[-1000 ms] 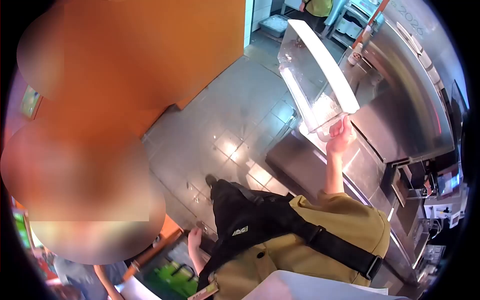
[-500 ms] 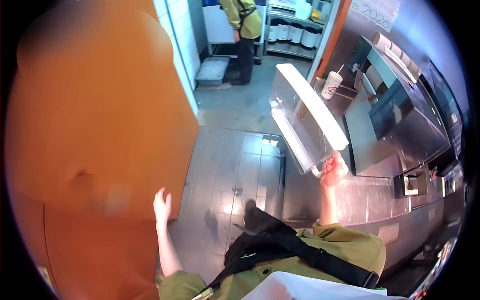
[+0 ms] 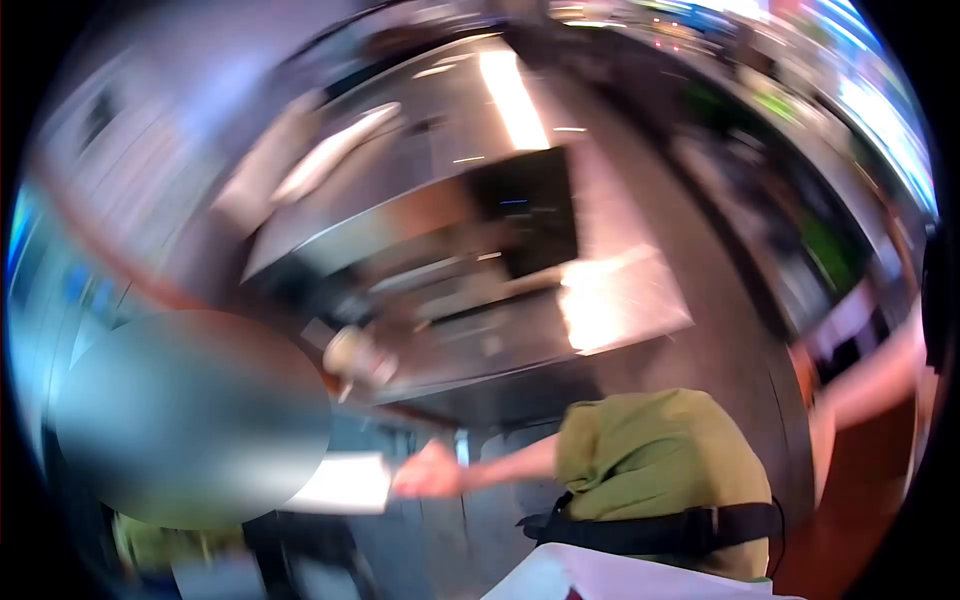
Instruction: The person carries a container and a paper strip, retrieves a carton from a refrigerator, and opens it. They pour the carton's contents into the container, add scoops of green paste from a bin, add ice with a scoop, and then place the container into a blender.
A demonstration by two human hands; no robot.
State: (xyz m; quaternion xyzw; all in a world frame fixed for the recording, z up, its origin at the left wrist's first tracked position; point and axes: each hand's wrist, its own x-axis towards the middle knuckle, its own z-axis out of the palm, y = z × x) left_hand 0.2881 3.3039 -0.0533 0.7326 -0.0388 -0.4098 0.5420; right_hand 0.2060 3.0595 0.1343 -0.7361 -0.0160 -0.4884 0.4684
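Observation:
Motion blur softens the whole view. My right hand (image 3: 430, 472) reaches toward the left from an olive sleeve, its fingers closed on the end of a white-edged piece (image 3: 345, 483). The far part of that piece disappears behind a grey blurred oval, and its clear body cannot be made out. Above this hand, a cup with a straw (image 3: 362, 358) rests at the counter's near left edge. My left hand does not show.
A metal counter (image 3: 480, 375) carries a boxy appliance (image 3: 525, 210). Another person's bare forearm (image 3: 870, 395) shows at the right. Olive clothing of a person (image 3: 180, 545) appears at the lower left, and blurred shelving stands at the upper right.
The view has swung sharply right toward the counter. My right hand, still gripping the white-edged piece, now appears lower left. My left hand has left the view; another person's forearm has appeared.

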